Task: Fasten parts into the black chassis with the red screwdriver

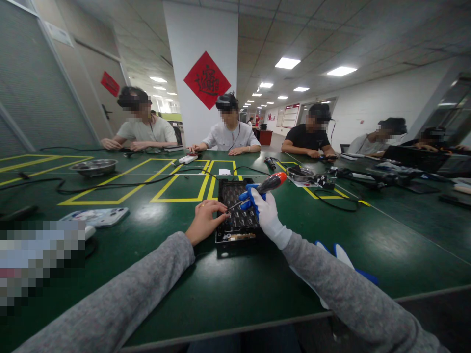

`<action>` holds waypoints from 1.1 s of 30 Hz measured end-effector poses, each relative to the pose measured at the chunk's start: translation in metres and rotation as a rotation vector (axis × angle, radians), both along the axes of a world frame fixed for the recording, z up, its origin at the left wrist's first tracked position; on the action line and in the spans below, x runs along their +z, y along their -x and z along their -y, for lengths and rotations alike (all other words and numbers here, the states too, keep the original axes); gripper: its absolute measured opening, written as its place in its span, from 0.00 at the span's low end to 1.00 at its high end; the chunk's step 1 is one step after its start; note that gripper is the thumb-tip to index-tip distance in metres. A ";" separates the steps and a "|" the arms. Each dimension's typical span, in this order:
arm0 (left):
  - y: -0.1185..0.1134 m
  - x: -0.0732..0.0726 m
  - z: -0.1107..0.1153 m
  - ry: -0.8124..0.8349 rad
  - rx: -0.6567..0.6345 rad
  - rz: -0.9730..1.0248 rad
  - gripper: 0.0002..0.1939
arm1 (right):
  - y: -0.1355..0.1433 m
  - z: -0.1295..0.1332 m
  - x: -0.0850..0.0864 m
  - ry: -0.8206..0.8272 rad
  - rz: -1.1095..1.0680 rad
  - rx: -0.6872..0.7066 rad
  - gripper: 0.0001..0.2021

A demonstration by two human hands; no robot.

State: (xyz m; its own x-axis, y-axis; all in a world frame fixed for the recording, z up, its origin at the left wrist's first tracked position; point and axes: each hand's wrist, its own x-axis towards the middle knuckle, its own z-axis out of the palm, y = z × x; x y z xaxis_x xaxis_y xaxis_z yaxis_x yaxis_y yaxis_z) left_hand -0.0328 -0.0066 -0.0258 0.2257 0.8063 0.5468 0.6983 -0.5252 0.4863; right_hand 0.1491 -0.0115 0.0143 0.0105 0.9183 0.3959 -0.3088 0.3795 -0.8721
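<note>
A screwdriver (271,183) with a dark grey handle and a red end is gripped in my right hand (265,212), which wears a white and blue glove. Its shaft slants down to the left, over a black case (235,193) with rows of small patterned cells inside. Bare, my left hand (204,221) reaches to the case's left edge. Thumb and fingers are pinched together there by the screwdriver's tip; whatever is between them is too small to make out. A light brownish strip (241,237) shows along the case's near side.
A spare glove (344,256) lies under my right forearm. Metal bowls stand at left (94,166) and right (300,172). A black cable (121,185) crosses the yellow-taped green table (176,289). A phone-like item (99,215) is at left. Several people sit opposite.
</note>
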 end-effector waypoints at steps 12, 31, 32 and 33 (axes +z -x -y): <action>0.001 0.000 -0.001 -0.007 -0.003 -0.027 0.09 | -0.001 0.003 -0.004 -0.078 0.078 0.015 0.14; 0.002 0.000 -0.002 0.024 -0.042 -0.013 0.09 | -0.001 0.005 0.001 -0.051 0.055 0.035 0.14; 0.002 0.000 -0.002 0.025 -0.041 -0.007 0.09 | -0.001 0.005 0.001 -0.042 0.039 0.033 0.14; 0.002 0.000 -0.002 0.026 -0.039 -0.001 0.09 | -0.001 0.005 0.002 -0.035 0.023 0.028 0.14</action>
